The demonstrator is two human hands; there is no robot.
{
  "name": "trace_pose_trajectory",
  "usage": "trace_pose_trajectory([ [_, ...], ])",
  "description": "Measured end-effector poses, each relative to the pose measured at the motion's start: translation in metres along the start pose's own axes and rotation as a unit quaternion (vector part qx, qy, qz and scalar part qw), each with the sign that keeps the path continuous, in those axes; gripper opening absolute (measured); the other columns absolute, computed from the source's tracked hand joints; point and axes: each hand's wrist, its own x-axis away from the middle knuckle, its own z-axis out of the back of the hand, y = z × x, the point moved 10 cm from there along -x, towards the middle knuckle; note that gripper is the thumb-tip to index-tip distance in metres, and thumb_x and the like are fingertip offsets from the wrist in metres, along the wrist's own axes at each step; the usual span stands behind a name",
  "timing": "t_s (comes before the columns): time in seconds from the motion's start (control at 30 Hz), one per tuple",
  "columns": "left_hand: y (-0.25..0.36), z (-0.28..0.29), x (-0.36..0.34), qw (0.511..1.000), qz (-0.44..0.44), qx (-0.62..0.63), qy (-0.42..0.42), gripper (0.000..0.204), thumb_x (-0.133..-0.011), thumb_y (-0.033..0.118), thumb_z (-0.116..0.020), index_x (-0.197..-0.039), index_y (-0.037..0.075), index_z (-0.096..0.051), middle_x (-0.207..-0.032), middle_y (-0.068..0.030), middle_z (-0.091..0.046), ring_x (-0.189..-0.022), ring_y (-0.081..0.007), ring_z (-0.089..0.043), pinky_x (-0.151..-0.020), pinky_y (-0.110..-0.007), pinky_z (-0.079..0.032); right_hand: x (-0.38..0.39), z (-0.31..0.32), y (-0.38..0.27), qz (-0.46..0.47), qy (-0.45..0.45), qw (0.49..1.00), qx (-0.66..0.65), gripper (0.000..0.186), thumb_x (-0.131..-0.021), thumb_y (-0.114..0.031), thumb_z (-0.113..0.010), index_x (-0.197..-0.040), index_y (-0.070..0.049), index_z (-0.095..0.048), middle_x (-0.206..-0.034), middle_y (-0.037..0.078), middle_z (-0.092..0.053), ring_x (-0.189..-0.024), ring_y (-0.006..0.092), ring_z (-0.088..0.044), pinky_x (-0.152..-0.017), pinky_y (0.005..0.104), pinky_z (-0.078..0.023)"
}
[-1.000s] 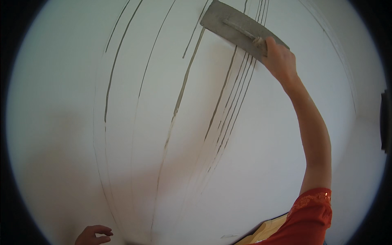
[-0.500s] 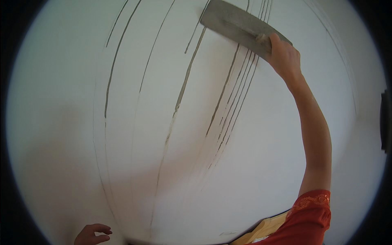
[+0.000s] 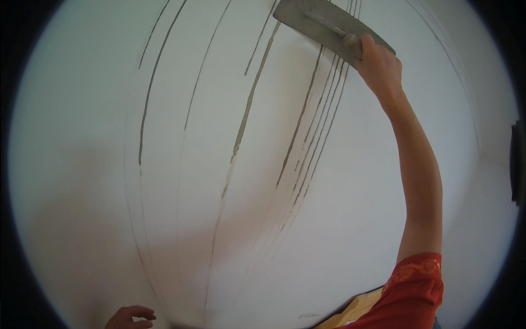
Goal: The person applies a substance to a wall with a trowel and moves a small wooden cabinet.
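Observation:
My right hand [image 3: 381, 64] is stretched up high and wrapped round the handle of a grey plastering trowel [image 3: 323, 27]. The trowel's long flat blade lies against, or very near, the white wall [image 3: 164, 208], tilted with its left end higher. Below the blade, dark grey streaks [image 3: 253, 93] run down the wall, some thick, some thin and faint. At the lower left edge my left hand [image 3: 130, 318] shows only in part. Its thumb and fingers are curved and apart, with nothing between them.
A wall corner and edge line [image 3: 466, 93] run down the right side. A dark object [image 3: 516, 164] stands at the far right rim. Low in the middle is a yellowish thing [image 3: 356, 308] beside my red sleeve [image 3: 413, 290]. Soft shadows fall across the wall.
My right hand and the trowel have moved slightly up the wall, uncovering a bit more of the streaks. My left hand has sunk a little and shifted right in the picture.

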Motion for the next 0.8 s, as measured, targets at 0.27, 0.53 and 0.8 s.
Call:
trace_pose_trajectory([
  [0.27, -0.003, -0.005, -0.006, 1.000, -0.016, 0.000, -0.010, 0.035, -0.077, 0.012, -0.062, -0.108, -0.001, -0.051, -0.096, -0.0110, -0.060, -0.091, -0.0178, -0.056, -0.079, -0.031, -0.046, 0.021, 0.002, -0.015, 0.041, 0.001, 0.999, -0.016, 0.012, -0.070, -0.004, -0.051, -0.079, -0.005, -0.043, -0.059, 0.013, -0.055, -0.055, 0.0332, -0.055, -0.047, 0.0408, -0.043],
  [0.53, -0.006, -0.011, -0.007, 1.000, -0.020, 0.014, -0.010, 0.035, -0.078, 0.012, -0.061, -0.109, -0.001, -0.051, -0.096, -0.0119, -0.060, -0.092, -0.0185, -0.057, -0.079, -0.032, -0.047, 0.014, 0.003, -0.010, 0.029, 0.007, 1.000, 0.003, 0.012, -0.070, -0.001, -0.050, -0.078, -0.004, -0.043, -0.058, 0.013, -0.055, -0.054, 0.0326, -0.055, -0.046, 0.0414, -0.043],
  [0.8, -0.008, -0.012, 0.008, 0.999, -0.036, -0.001, 0.006, 0.035, -0.078, 0.012, -0.061, -0.109, 0.000, -0.052, -0.097, -0.0120, -0.060, -0.092, -0.0193, -0.057, -0.079, -0.032, -0.047, 0.031, 0.009, -0.024, 0.038, -0.051, 0.997, -0.041, 0.014, -0.069, -0.004, -0.051, -0.079, -0.004, -0.041, -0.058, 0.013, -0.055, -0.055, 0.0326, -0.056, -0.048, 0.0419, -0.043],
])
